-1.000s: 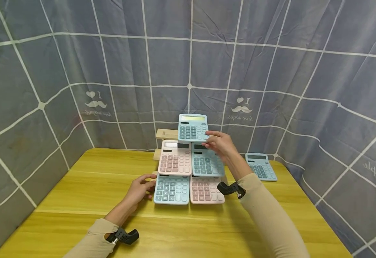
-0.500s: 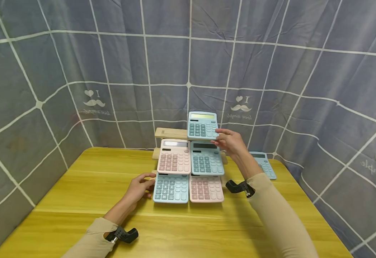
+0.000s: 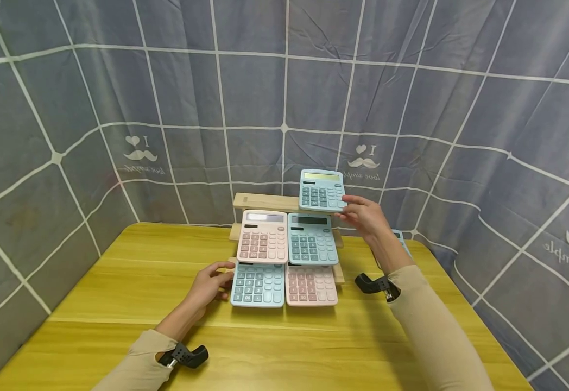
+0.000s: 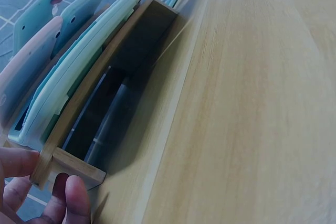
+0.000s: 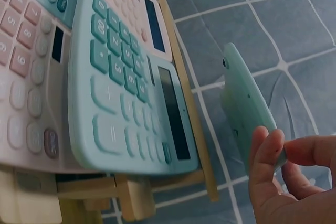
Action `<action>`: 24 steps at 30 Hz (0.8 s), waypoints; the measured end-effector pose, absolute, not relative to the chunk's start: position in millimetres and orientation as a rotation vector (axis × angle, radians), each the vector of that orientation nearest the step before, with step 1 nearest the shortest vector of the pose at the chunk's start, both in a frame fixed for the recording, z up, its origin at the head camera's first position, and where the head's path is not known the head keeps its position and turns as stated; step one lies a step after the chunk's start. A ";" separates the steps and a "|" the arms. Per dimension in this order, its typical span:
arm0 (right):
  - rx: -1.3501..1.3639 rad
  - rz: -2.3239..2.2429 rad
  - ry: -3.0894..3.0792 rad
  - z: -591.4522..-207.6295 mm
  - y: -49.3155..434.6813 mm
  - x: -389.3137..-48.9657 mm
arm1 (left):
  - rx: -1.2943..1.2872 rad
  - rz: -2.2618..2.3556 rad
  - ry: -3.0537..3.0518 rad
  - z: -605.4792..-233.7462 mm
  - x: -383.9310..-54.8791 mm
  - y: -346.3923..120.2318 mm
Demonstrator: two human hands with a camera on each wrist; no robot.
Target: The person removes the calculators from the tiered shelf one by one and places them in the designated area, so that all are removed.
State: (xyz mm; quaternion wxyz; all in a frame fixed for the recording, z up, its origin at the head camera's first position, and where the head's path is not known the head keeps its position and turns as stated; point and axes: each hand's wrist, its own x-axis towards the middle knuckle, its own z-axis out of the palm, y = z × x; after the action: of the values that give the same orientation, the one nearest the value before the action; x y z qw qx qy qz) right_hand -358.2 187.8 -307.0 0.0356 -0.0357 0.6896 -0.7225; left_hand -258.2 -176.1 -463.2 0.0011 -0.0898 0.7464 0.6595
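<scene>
My right hand (image 3: pixel 365 218) pinches the lower right edge of a light blue calculator (image 3: pixel 321 190), held at the top tier of a wooden display rack (image 3: pixel 267 202). The right wrist view shows that calculator (image 5: pixel 244 103) edge-on, between the thumb and fingers. On the middle tier a pink calculator (image 3: pixel 263 239) and a blue one stand side by side. Below them are a blue calculator (image 3: pixel 257 288) and a pink calculator (image 3: pixel 312 288). My left hand (image 3: pixel 208 286) is at the lower left, its fingers gripping the wooden end of the rack (image 4: pixel 79 166).
Another blue calculator (image 3: pixel 402 240) lies on the wood-grain table (image 3: pixel 284 347) at the back right, mostly hidden behind my right forearm. A grey curtain with white grid lines (image 3: pixel 245 98) encloses the back and sides.
My right hand has moved the blue calculator rightward along the top tier, baring more of the wood on the left. My left hand has stayed in place.
</scene>
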 end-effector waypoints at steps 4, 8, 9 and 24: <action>-0.094 -2.231 2.118 -307.4 195.8 -357.7 | -0.269 2.068 2.346 -463.0 -257.9 -176.4; -0.062 -2.246 2.105 -307.7 204.0 -357.3 | -0.266 2.069 2.346 -462.3 -257.6 -176.3; -0.054 -2.244 2.107 -307.8 206.3 -356.9 | -0.265 2.070 2.346 -462.1 -257.6 -176.2; 0.012 -2.264 2.101 -314.1 244.0 -350.7 | -0.267 2.066 2.349 -461.9 -257.2 -176.3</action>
State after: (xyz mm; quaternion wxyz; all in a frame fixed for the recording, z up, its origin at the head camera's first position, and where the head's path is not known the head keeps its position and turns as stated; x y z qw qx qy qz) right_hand -350.7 244.0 -314.1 0.0263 0.0038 0.6799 -0.7328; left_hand -257.2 -176.3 -461.9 0.0008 -0.0851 0.7481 0.6581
